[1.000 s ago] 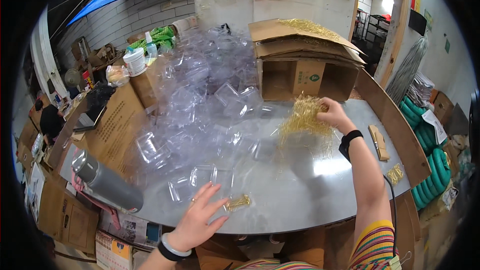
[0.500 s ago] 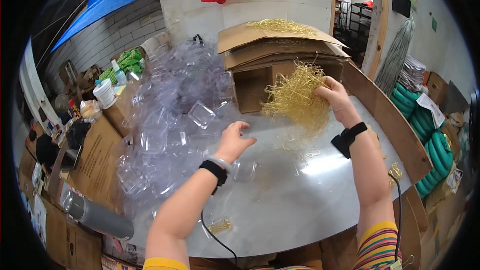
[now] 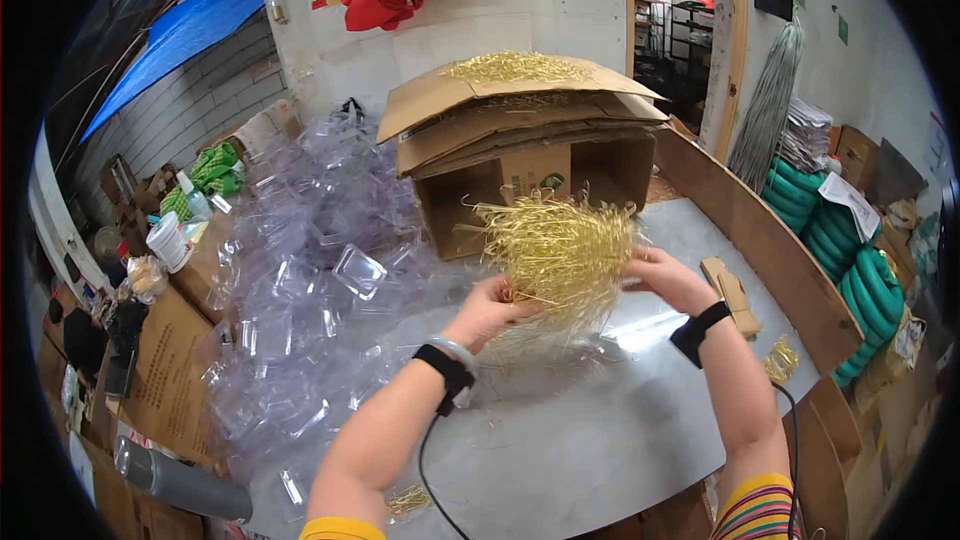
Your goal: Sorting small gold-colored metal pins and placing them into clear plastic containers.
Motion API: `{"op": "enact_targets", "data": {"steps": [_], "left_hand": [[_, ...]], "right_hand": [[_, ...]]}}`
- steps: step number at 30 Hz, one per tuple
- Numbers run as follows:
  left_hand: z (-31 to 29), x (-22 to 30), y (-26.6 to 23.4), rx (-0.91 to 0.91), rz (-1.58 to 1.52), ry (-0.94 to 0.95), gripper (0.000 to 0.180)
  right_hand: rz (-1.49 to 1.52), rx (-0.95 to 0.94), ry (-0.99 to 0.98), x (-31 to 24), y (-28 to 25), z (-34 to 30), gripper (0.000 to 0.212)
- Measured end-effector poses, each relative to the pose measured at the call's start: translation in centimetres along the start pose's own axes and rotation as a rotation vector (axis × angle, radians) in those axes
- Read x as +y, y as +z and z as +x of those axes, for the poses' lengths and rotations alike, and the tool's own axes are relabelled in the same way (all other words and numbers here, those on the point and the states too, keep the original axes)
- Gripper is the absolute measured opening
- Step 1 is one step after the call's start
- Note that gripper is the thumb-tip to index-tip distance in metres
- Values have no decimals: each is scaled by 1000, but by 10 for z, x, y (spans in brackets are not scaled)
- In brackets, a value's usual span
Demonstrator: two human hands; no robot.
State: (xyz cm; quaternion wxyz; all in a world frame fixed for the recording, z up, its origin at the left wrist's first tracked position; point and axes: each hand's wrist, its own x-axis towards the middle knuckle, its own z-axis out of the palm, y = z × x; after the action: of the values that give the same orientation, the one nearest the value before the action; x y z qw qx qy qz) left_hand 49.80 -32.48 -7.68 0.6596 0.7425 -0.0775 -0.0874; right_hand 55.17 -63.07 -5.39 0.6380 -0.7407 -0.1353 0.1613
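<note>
A bushy bundle of thin gold wire pieces [image 3: 565, 255] is held above the grey tabletop [image 3: 560, 460]. My left hand [image 3: 485, 312] grips its lower left side, fingertips partly hidden among the strands. My right hand [image 3: 668, 278] closes on its right side with thumb and fingers. Just behind the bundle stands a cardboard box [image 3: 450, 210] with an open front and layered flaps on top, where more gold wire pieces [image 3: 515, 67] lie. A few loose strands are on the table below my hands.
Clear plastic boxes [image 3: 330, 240] are heaped along the left. A grey bottle [image 3: 190, 485] is at the near left. Small gold clusters lie at the near edge [image 3: 408, 502] and right side [image 3: 781, 360]. A cardboard wall [image 3: 765, 235] borders the right; a cable trails from each wrist.
My left hand has moved up from the bare tabletop and taken hold of the bundle. The bundle has come lower and nearer, its strands more aligned. The view has shifted somewhat right.
</note>
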Motion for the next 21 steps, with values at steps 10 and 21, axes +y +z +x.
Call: {"op": "enact_targets", "data": {"steps": [10,21], "left_hand": [[-2,-28,-20,-29,548,140,22],[-40,80,-39,256,743,515,29]], "right_hand": [[-560,-75,-172,39,26,23,87],[-855,224,-1019,-108,70,0,86]]}}
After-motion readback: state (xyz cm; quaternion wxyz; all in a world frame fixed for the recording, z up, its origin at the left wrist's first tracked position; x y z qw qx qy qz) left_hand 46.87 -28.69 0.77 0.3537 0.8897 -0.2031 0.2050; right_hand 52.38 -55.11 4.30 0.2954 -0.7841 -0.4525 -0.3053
